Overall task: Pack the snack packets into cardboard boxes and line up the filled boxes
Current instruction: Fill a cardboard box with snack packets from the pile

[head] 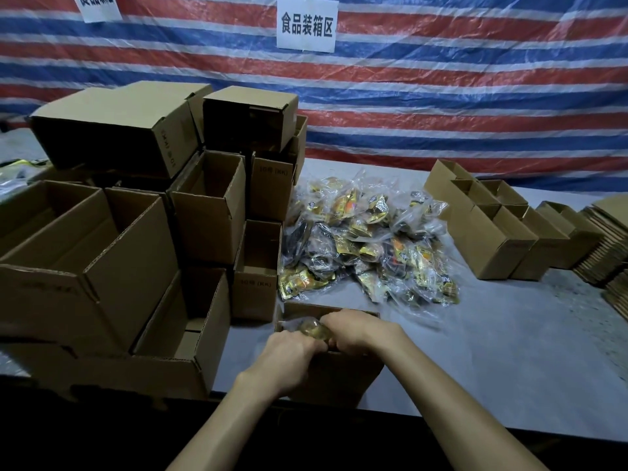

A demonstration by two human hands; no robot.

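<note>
Head-cam view only, so just one angle to go on. Risk first: packet (314,329) bulging up at the rim of the small box (336,375), so likely to spring back out, or to split its clear wrap if shoved too hard. Box parked right at the near edge of the table (492,351) as well, so a heavy push could slide or tip it off. Worth minding the stack of empty boxes (136,253) just to the left too: looks loosely piled, easy to clip with an elbow. Now the grip. Left hand (292,348) curled knuckles-up around the near-left end of the packet, pressing it down into the box. Right hand (353,329) curled over the other end, fingertips tucked down inside the rim. Both closed snug on that same packet, no slack showing; can't tell whether either also pinches the box wall. Pile of packets (367,243) heaped mid-table just beyond the box, clear of both hands. Row of smaller boxes (492,239) lined up further right, filled or not impossible to say. Flat cardboard (611,239) stacked at far right.
</note>
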